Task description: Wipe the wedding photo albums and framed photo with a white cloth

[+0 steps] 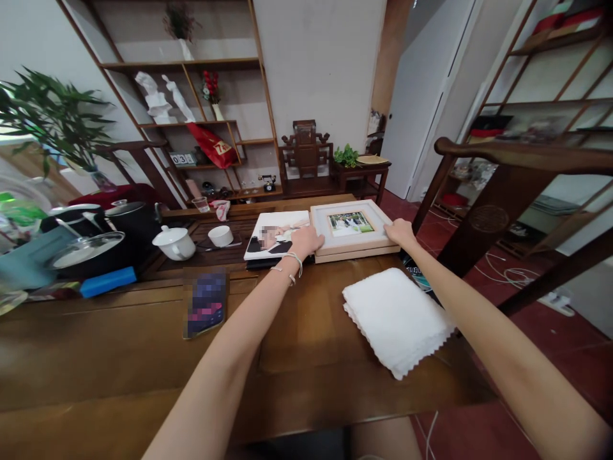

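Note:
A pale wooden picture frame with a small photo in it lies flat near the far edge of the wooden table. My left hand grips its left edge, fingers curled over the rim. My right hand holds its right front corner in the same way. Just left of the frame lies a large photo print on a dark board, partly under my left hand. A folded white cloth rests on the table between my forearms, nearer the right one.
A phone lies left of my left arm. White teapot, cup, black pots and a blue block crowd the table's left. A dark wooden chair stands at the right; shelves line the back wall.

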Available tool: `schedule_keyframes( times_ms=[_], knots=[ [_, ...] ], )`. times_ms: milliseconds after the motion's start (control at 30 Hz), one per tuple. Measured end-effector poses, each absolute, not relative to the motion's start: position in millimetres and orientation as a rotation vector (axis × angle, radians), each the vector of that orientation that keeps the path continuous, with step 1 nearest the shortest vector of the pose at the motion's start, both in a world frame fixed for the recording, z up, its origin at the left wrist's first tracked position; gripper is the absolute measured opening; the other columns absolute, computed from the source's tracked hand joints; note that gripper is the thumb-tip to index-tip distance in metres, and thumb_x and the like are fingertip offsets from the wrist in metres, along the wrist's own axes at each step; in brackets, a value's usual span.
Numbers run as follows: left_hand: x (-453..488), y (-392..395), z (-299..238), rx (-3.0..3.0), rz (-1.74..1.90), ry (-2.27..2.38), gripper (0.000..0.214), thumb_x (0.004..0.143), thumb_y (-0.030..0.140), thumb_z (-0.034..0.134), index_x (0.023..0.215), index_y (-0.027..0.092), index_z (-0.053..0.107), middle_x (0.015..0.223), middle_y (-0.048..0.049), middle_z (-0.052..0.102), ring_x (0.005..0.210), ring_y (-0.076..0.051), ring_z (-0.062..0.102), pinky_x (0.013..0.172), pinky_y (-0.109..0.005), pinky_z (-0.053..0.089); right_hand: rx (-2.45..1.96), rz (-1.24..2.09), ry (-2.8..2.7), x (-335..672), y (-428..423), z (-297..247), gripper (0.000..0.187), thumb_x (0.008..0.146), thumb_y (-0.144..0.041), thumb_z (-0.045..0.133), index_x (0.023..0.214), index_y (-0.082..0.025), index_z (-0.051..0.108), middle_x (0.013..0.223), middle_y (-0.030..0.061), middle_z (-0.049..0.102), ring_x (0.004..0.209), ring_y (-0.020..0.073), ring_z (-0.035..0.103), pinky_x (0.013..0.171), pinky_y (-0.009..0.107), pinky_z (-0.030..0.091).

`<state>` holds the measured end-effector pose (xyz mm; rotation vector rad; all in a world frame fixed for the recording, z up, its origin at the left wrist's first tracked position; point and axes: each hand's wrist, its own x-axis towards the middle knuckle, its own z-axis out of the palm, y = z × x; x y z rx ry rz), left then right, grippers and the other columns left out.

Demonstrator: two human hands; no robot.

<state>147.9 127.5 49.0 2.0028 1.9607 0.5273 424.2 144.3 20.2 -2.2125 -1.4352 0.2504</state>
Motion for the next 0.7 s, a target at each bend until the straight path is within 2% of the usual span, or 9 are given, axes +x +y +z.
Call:
schedule_keyframes(
  times_ms=[100,233,300,467,567,600,633,700],
  knots=[
    [149,125,51,2.136,0.424,2.0,0.036,0.082,0.033,0.059,0.103,0.005,0.068,0.116,-0.0267,0.064,0.115,-0.037,0.058,0.095,-0.043,0.043,-2.19,0.24,-1.433,422,143,26,0.035,0.091,-0.035,0.06,0.119,-0.015,0.057,0.12,0.0107,0.058,0.101,0.0233,0.06,0.084,0.043,0.052],
    [154,117,66,2.281,0.378,2.031,0.04,0.087,0.033,0.05,0.106,0.003,0.067,0.112,-0.0263,0.065,0.111,-0.036,0.061,0.091,-0.042,0.045,-2.132,0.176,-1.422,421,134,42,0.028,0.089,-0.03,0.059,0.099,-0.005,0.068,0.104,0.0206,0.067,0.101,0.0305,0.061,0.085,0.038,0.047],
    [155,111,78,2.339,0.402,2.037,0.041,0.088,0.033,0.045,0.105,0.003,0.068,0.11,-0.0262,0.065,0.109,-0.035,0.062,0.089,-0.041,0.046,-2.073,0.118,-1.422,421,126,55,0.028,0.087,-0.029,0.056,0.094,-0.005,0.07,0.1,0.0218,0.068,0.1,0.0317,0.061,0.084,0.036,0.045],
    [142,94,108,2.413,0.566,2.041,0.043,0.091,0.034,0.039,0.1,0.003,0.068,0.106,-0.0245,0.067,0.107,-0.033,0.062,0.09,-0.039,0.046,-1.903,-0.037,-1.415,418,96,98,0.027,0.084,-0.032,0.052,0.089,-0.012,0.068,0.092,0.0148,0.069,0.09,0.0274,0.06,0.079,0.033,0.043],
    [122,80,117,2.177,0.955,1.872,0.04,0.087,0.04,0.048,0.095,0.005,0.067,0.089,-0.0178,0.071,0.092,-0.028,0.067,0.084,-0.036,0.049,-1.747,-0.138,-1.384,410,70,120,0.022,0.081,-0.035,0.053,0.077,-0.017,0.063,0.074,0.0076,0.065,0.074,0.0238,0.056,0.069,0.032,0.042],
    [115,72,118,2.058,1.042,1.744,0.042,0.086,0.043,0.051,0.1,0.006,0.065,0.086,-0.0149,0.071,0.086,-0.026,0.068,0.082,-0.035,0.05,-1.68,-0.156,-1.371,406,61,124,0.021,0.08,-0.036,0.054,0.072,-0.019,0.061,0.069,0.0052,0.062,0.07,0.0226,0.054,0.066,0.032,0.04],
    [109,63,118,1.947,1.133,1.629,0.044,0.084,0.045,0.055,0.106,0.007,0.062,0.088,-0.0132,0.072,0.085,-0.024,0.068,0.081,-0.035,0.051,-1.614,-0.157,-1.36,402,52,128,0.021,0.079,-0.037,0.055,0.068,-0.02,0.058,0.064,0.0031,0.058,0.066,0.0215,0.052,0.062,0.031,0.039],
    [96,39,116,1.807,1.315,1.407,0.048,0.08,0.045,0.061,0.113,0.011,0.057,0.108,-0.0133,0.069,0.097,-0.024,0.066,0.087,-0.035,0.05,-1.517,-0.096,-1.371,391,32,130,0.022,0.079,-0.039,0.056,0.065,-0.021,0.056,0.061,0.0009,0.056,0.062,0.0203,0.051,0.059,0.031,0.038]
  ],
)
